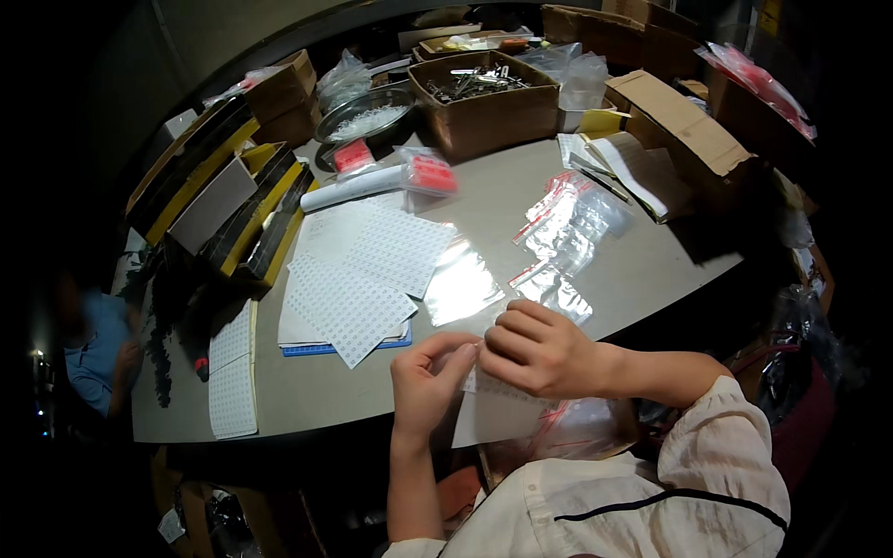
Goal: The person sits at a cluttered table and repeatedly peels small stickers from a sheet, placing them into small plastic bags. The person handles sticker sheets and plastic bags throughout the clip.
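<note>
At the table's near edge, my two hands meet over a white label sheet (498, 417) with printed rows. My right hand (539, 352) is closed, its curled fingers gripping the sheet's upper part and covering it. My left hand (426, 379) pinches thumb and forefinger together at the sheet's upper left edge; whether a single label sits between them is too small to tell. Just beyond the hands lie a clear zip bag (460, 284) and several overlapping clear zip bags (563, 232) with red strips. More red-edged bags (581, 420) rest below my right forearm.
Printed label sheets (353, 312) lie over a blue-edged pad (349, 348) at left. Behind stand a rolled paper (353, 189), red packets (430, 174), a metal bowl (367, 119) and a carton of metal parts (488, 121). Black-and-yellow boxes (246, 219) flank the left; a person (93, 349) is beyond.
</note>
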`<state>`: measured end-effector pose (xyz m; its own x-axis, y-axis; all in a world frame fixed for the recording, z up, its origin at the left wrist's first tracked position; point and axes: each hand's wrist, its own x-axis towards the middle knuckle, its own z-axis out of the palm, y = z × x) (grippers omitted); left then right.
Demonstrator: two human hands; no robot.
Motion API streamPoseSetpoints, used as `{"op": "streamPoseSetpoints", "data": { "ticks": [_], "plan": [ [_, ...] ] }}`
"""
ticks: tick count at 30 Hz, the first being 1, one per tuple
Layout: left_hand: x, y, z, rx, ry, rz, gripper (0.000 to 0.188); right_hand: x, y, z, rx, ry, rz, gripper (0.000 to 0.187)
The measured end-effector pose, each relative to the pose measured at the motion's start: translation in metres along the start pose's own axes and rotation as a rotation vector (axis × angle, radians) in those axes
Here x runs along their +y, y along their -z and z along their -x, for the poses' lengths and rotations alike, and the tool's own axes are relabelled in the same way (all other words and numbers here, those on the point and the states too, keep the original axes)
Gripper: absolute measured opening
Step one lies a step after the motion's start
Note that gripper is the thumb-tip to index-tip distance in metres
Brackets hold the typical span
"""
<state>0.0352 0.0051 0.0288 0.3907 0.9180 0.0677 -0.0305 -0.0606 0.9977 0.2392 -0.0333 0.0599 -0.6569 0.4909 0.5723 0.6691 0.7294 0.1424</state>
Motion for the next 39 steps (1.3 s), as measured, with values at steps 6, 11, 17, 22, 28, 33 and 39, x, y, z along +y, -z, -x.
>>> {"op": "streamPoseSetpoints", "data": {
  "ticks": [6,11,17,22,28,33,39],
  "plan": [
    [-0.009,0.0,-0.005,-0.029,-0.012,-0.013,0.012,0.011,0.005,0.004,-0.013,0.208,-0.138,0.012],
    [-0.004,-0.003,-0.001,0.022,-0.037,0.017,0.012,0.063,0.024,0.026,-0.115,-0.343,-0.475,0.018],
    [-0.005,-0.001,-0.001,0.03,-0.056,0.05,0.012,0.1,0.031,0.047,-0.52,-0.668,-0.445,0.018],
    [-0.009,-0.003,-0.003,0.029,-0.057,0.084,0.012,0.091,0.021,0.056,-0.529,-0.596,-0.118,0.026],
    [-0.008,0.0,0.001,0.055,-0.07,0.098,0.012,0.092,0.049,0.037,-0.648,-0.611,-0.329,0.029],
    [-0.007,-0.002,-0.001,0.065,-0.087,0.158,0.012,0.14,0.028,0.048,-0.338,-0.714,-0.344,0.015],
    [-0.011,0.0,0.002,0.085,-0.097,0.181,0.011,0.136,0.003,0.051,-0.307,-0.507,-0.034,0.018]
  ]
}}
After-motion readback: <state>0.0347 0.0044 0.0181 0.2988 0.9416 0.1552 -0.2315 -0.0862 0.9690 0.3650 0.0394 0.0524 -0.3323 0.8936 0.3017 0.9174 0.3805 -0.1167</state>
